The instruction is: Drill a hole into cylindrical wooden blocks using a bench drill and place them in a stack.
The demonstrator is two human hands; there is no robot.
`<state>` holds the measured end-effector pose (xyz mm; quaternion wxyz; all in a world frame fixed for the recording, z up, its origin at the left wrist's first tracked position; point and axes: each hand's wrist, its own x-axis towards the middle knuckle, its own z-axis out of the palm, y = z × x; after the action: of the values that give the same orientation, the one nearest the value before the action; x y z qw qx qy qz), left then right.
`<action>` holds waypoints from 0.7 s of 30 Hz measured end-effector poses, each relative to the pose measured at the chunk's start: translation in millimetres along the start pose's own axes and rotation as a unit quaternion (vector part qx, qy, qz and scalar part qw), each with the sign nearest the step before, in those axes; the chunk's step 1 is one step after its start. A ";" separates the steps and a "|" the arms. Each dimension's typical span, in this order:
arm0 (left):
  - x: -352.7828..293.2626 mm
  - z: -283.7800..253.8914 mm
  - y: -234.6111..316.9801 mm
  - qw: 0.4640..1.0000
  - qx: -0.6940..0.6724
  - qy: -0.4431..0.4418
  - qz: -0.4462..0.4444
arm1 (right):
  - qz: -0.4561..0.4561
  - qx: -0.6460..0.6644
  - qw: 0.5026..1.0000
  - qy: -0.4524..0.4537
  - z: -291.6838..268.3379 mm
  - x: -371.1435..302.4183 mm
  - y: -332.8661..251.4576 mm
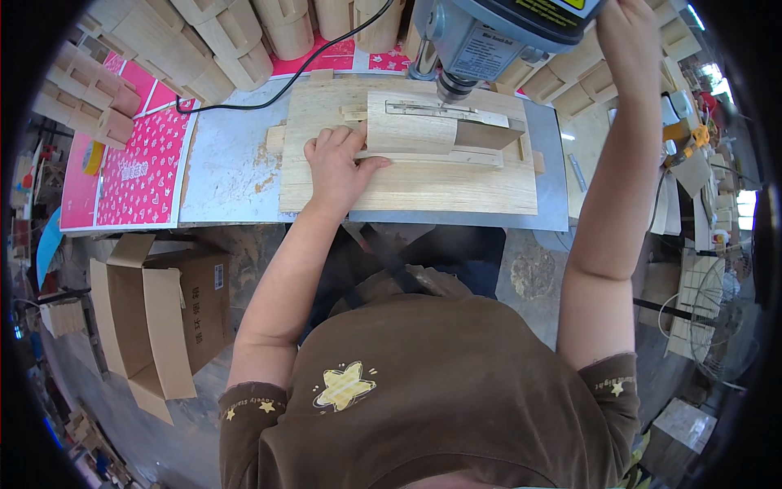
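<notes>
On a pale wooden board (407, 187), a pale wooden piece (411, 130) with a smooth front lies between narrow strips. Along its upper side runs a long slot, and a darker flat face shows at its right part. My left hand (336, 163) grips the piece's left end, fingers bent and the thumb along the front edge. Above the slot hangs the chuck (454, 85) of a blue-grey bench drill (481, 41); whether a bit touches the wood I cannot make out. My right hand (629, 24) is raised at the drill's right side, its fingers cut off by the picture's upper edge.
Stacks of pale wooden cylindrical pieces (232, 41) line the back of the table. A black cable (285, 90) crosses the pink patterned sheet (138, 179), where a yellow tape roll (94, 157) lies. An open cardboard box (167, 314) stands on the floor at left.
</notes>
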<state>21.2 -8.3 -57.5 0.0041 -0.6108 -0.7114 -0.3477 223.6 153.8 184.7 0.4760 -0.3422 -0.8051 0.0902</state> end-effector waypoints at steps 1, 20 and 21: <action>-0.8 0.2 0.1 1.000 0.003 0.002 -0.006 | 0.001 -0.043 0.999 0.002 -6.8 -10.3 -3.4; 0.1 0.8 0.0 1.000 -0.019 0.006 -0.001 | -0.075 0.037 0.990 0.115 64.9 -162.3 38.0; -0.2 0.9 -0.4 1.000 -0.021 0.009 -0.001 | -0.084 0.005 0.992 0.098 61.4 -161.5 35.6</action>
<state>21.2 -8.1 -58.5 -0.0027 -0.6067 -0.7046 -0.3680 239.8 88.8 21.6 0.5600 -0.2784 -0.7801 0.0196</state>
